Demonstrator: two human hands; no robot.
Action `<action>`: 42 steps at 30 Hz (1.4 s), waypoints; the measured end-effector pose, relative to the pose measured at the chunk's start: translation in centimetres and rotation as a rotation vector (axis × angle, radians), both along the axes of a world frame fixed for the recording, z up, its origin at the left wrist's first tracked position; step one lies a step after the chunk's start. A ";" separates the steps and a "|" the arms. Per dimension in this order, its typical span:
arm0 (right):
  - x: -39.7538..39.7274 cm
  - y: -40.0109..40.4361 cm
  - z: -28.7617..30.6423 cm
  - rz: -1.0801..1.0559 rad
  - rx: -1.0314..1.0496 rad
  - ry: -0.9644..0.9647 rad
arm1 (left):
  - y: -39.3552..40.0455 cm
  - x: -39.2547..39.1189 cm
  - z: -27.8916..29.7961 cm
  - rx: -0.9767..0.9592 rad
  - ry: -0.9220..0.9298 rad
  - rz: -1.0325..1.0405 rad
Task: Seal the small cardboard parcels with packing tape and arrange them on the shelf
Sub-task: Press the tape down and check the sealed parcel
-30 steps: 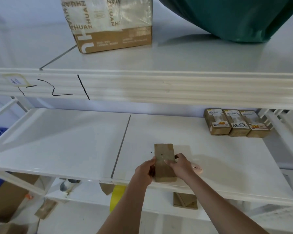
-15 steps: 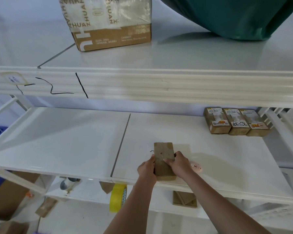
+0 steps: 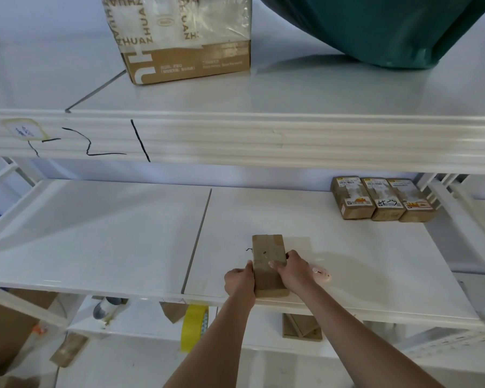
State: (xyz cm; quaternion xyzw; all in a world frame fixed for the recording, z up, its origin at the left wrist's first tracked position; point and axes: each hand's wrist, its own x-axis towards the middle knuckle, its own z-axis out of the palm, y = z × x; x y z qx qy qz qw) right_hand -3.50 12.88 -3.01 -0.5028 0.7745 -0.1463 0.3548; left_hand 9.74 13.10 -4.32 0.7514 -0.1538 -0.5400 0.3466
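Two bare hands hold one small brown cardboard parcel (image 3: 268, 264) between them. The left hand (image 3: 240, 282) is curled against the parcel's left side, thumb up along the edge. The right hand (image 3: 293, 271) wraps the right side, its fingers (image 3: 276, 265) bent over the top face. The parcel lies flat between the two palms, its long side running away from the person, resting near the front edge of the white middle shelf board (image 3: 123, 242), just right of the dark seam between the two panels.

Just right of the right hand a small pinkish object (image 3: 321, 273) lies on the same board; what it is cannot be told. At the back right corner of this board stand three small brown labelled parcels (image 3: 381, 198), side by side and touching.

Below the front edge, one roll of yellow tape (image 3: 193, 327) stands on edge on the lower shelf, with brown cardboard scraps (image 3: 301, 326) to its right and a grey-and-white bottle-like thing (image 3: 105, 306) to its left.

On the top shelf (image 3: 319, 91) sit one large brown-and-white printed carton (image 3: 179, 37) and one dark green plastic bag (image 3: 375, 26).
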 end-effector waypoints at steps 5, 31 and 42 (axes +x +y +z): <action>0.4 0.0 0.1 -0.009 0.001 0.017 | -1.2 0.4 1.1 -0.025 0.032 -0.004; 3.2 1.0 4.0 -0.275 -0.051 -0.379 | -1.1 5.0 4.2 -0.174 -0.019 -0.380; 6.4 2.9 11.0 -0.222 -0.173 -0.771 | -0.5 6.3 8.7 -0.450 0.059 -0.562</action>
